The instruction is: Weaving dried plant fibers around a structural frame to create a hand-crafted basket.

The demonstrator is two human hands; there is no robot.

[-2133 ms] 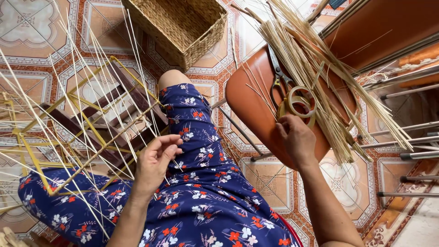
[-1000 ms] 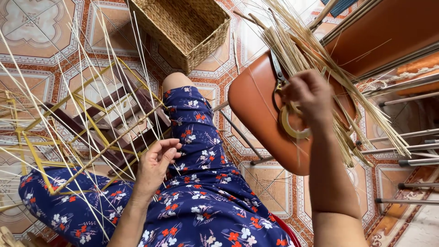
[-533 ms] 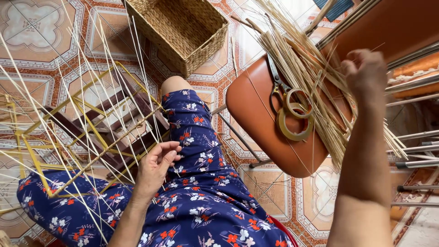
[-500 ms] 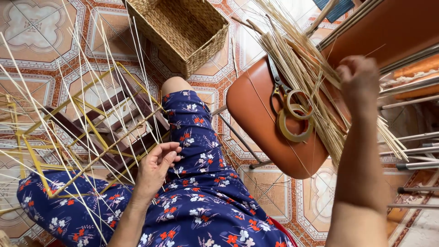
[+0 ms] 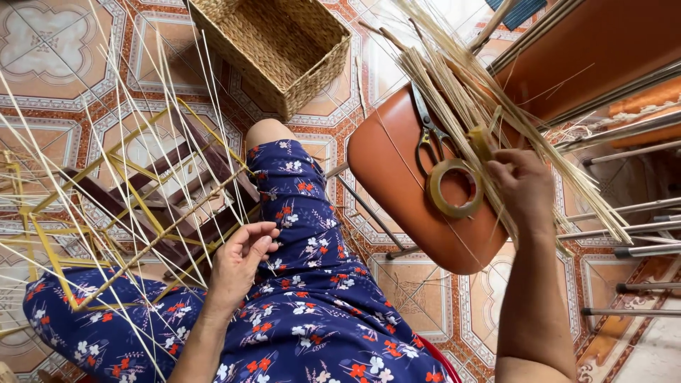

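On chair seat (image 5: 397,177): R hand (image 5: 526,188) fingers gripping straw bundle (image 5: 482,106); L hand (image 5: 241,259) fingers loosely curled, empty

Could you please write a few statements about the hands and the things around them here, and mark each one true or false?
1. The right hand rests on the bundle of straw strands. True.
2. The scissors lie on the floor tiles. False: they lie on the orange seat.
3. The left hand holds the tape roll. False: it rests on the lap, fingers curled, holding nothing clearly visible.
4. The woven basket stands on the tiled floor. True.
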